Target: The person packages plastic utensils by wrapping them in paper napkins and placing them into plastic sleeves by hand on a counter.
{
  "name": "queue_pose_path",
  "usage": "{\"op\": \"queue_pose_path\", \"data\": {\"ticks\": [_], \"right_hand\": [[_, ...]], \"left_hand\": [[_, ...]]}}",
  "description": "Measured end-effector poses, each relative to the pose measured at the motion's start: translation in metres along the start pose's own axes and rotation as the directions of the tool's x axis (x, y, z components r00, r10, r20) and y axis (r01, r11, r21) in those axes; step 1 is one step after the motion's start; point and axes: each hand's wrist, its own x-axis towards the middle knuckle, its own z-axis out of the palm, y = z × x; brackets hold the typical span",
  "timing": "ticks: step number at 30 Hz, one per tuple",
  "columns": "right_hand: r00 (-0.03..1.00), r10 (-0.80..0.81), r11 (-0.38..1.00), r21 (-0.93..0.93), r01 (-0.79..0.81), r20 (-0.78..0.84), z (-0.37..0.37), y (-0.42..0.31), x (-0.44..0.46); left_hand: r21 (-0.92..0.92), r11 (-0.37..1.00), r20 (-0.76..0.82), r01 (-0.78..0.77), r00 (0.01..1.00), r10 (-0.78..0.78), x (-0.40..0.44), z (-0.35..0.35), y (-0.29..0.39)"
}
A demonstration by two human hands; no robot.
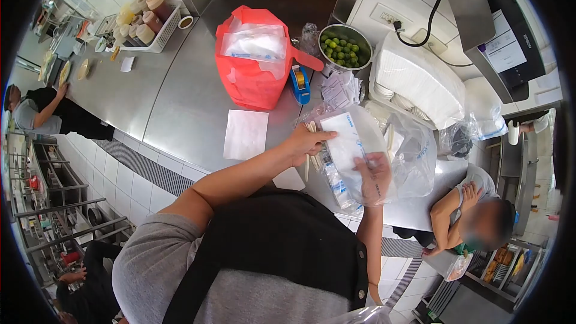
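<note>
A white packet with blue print (345, 138), flat and rectangular, is between my two hands above the counter. My left hand (307, 145) is closed, its thumb pressing the packet's left edge. Several thin pale sticks (314, 159) show beside and below those fingers; whether that hand grips them too I cannot tell. My right hand (374, 175) pinches the packet's lower right part, with clear plastic (381, 141) around the fingers. Below the packet are more wrapped packets with blue print (337, 186). A white paper sheet (246, 134) lies left of my left hand.
Beyond my hands stand a red bag (252, 81) holding white packets, a blue tape dispenser (300, 86) and a bowl of green limes (345, 48). Stacked white containers (417, 81) sit at right. Sauce bottles (144, 24) fill a basket at left. Co-workers (471, 207) are nearby.
</note>
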Motion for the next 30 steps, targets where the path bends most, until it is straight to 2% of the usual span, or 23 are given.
{"op": "queue_pose_path", "data": {"ticks": [1,3,9,10,12,13,15,16,17,18,19,21,23,24,25,27,28,30], "right_hand": [[1.000,0.000,1.000,-0.001,0.000,0.003,-0.001,-0.002,0.000],[0.995,0.080,0.988,-0.136,-0.072,0.053,-0.001,-0.009,-0.002],[0.978,0.070,0.988,-0.147,-0.041,0.196,-0.004,-0.005,-0.002],[0.977,0.070,0.988,-0.147,-0.040,0.199,-0.004,-0.008,-0.003],[0.910,0.054,0.967,-0.248,0.054,0.411,-0.007,-0.017,-0.006],[0.911,0.054,0.967,-0.248,0.054,0.410,-0.008,-0.018,-0.005],[0.960,-0.020,0.988,-0.140,0.061,0.280,-0.009,-0.020,-0.005],[0.960,-0.018,0.988,-0.140,0.059,0.278,-0.010,-0.024,-0.004],[0.989,-0.007,0.998,-0.067,0.017,0.149,-0.013,-0.031,-0.004],[1.000,0.016,1.000,0.012,-0.016,0.020,-0.016,-0.034,-0.002],[0.999,-0.043,0.999,0.013,0.042,0.009,-0.024,-0.028,0.005],[0.995,-0.054,0.998,0.015,0.056,-0.085,-0.028,-0.031,0.009],[0.991,-0.051,0.999,0.012,0.053,-0.123,-0.024,-0.036,0.009],[0.980,-0.113,0.994,-0.014,0.113,-0.165,-0.017,-0.037,0.007],[0.963,-0.176,0.984,-0.044,0.171,-0.206,-0.011,-0.036,0.004],[0.977,-0.151,0.988,-0.052,0.145,-0.152,0.000,-0.026,-0.008],[0.988,-0.126,0.991,-0.063,0.120,-0.094,0.009,-0.019,-0.015],[0.991,-0.063,0.998,-0.018,0.065,0.117,0.040,-0.007,-0.029]], "left_hand": [[-0.013,1.000,-0.013,0.008,1.000,-0.008,0.002,-0.002,0.000],[-0.028,1.000,-0.029,0.012,1.000,-0.013,0.003,-0.007,0.004],[0.088,0.996,-0.060,0.003,0.998,0.002,0.005,-0.017,0.013],[0.153,0.988,-0.122,0.036,0.992,-0.017,0.006,-0.019,0.011],[0.217,0.973,-0.185,0.073,0.982,-0.032,0.009,-0.026,0.007],[0.219,0.974,-0.230,0.051,0.973,0.001,0.012,-0.032,0.003],[0.223,0.974,-0.272,0.030,0.962,0.032,0.018,-0.048,-0.002],[0.105,0.994,-0.311,0.028,0.950,0.006,0.020,-0.058,-0.002],[-0.015,1.000,-0.348,0.021,0.937,-0.025,0.021,-0.067,-0.005],[-0.016,1.000,-0.351,0.022,0.936,-0.026,0.020,-0.070,-0.005],[-0.053,0.999,-0.397,0.005,0.917,-0.025,0.018,-0.073,-0.005],[-0.085,0.996,-0.444,-0.015,0.896,-0.024,0.014,-0.078,-0.006],[0.089,0.989,-0.447,-0.115,0.883,0.143,0.007,-0.080,-0.011],[0.093,0.989,-0.446,-0.111,0.884,0.141,0.006,-0.080,-0.013],[0.225,0.920,-0.522,-0.320,0.758,0.391,0.006,-0.079,-0.014],[0.287,0.831,-0.576,-0.477,0.607,0.547,-0.008,-0.074,-0.009],[0.288,0.833,-0.575,-0.472,0.611,0.544,-0.022,-0.069,0.001],[-0.054,0.906,-0.421,-0.419,0.832,0.360,-0.044,-0.062,0.014]]}}
